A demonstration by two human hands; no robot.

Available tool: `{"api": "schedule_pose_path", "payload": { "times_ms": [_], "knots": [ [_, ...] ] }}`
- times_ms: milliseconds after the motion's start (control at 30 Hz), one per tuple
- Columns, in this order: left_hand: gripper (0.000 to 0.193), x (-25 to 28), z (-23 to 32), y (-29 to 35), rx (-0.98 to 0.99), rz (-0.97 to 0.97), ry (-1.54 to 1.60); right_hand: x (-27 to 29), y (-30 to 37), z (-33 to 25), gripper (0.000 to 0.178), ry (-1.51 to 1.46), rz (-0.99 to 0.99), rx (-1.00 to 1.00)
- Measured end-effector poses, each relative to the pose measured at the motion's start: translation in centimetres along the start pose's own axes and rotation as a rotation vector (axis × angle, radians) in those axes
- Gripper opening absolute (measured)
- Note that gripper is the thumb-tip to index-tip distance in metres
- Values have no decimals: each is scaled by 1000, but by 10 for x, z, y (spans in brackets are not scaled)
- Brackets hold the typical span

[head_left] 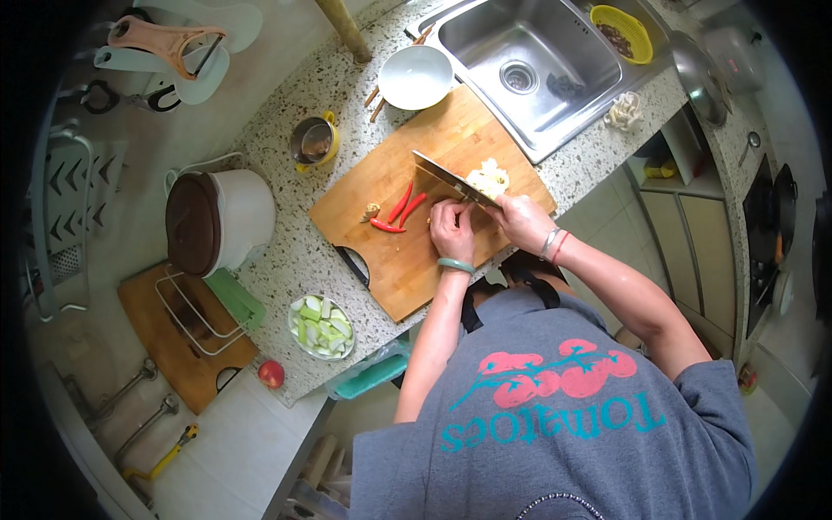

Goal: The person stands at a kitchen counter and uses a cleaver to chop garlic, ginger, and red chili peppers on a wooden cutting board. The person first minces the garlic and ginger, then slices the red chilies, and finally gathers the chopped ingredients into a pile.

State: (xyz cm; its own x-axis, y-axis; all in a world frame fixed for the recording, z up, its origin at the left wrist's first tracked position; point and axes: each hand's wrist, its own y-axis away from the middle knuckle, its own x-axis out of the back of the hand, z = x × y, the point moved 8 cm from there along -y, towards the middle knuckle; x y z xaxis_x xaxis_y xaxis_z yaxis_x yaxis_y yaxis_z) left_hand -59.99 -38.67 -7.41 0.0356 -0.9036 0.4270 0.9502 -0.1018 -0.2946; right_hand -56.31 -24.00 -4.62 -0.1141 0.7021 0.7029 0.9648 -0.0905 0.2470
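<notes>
On the wooden cutting board (390, 260), my right hand (525, 227) grips the handle of a kitchen knife (444, 173), its broad blade slanting up to the left. My left hand (452, 229) is curled against the board close beside the blade; its fingers press on something small that they mostly hide. Just beyond the blade lies a pile of pale chopped pieces (490, 176), perhaps garlic. Left of my left hand are several red chili peppers (400, 203) and a small knobbly brown piece (371, 211) like ginger.
Behind the board stand a white bowl (416, 76) on chopsticks and a yellow-handled cup (314, 140). The sink (529, 52) is at far right, a yellow basket (624, 33) beside it. At left are a lidded cooker (234, 217), a bowl of cut green vegetable (321, 328) and a red fruit (270, 373).
</notes>
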Motion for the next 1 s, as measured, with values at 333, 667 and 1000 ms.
{"api": "schedule_pose_path", "payload": {
  "times_ms": [333,667,1000],
  "knots": [
    [14,-2,-4,2,19,-26,2,-8,-4,4,26,50,-18,-25],
    [14,-1,1,-1,-38,-17,-32,-8,-2,5,23,31,-37,-55],
    [13,0,1,-2,14,-5,4,7,-3,-1,19,39,20,35]
  ]
}}
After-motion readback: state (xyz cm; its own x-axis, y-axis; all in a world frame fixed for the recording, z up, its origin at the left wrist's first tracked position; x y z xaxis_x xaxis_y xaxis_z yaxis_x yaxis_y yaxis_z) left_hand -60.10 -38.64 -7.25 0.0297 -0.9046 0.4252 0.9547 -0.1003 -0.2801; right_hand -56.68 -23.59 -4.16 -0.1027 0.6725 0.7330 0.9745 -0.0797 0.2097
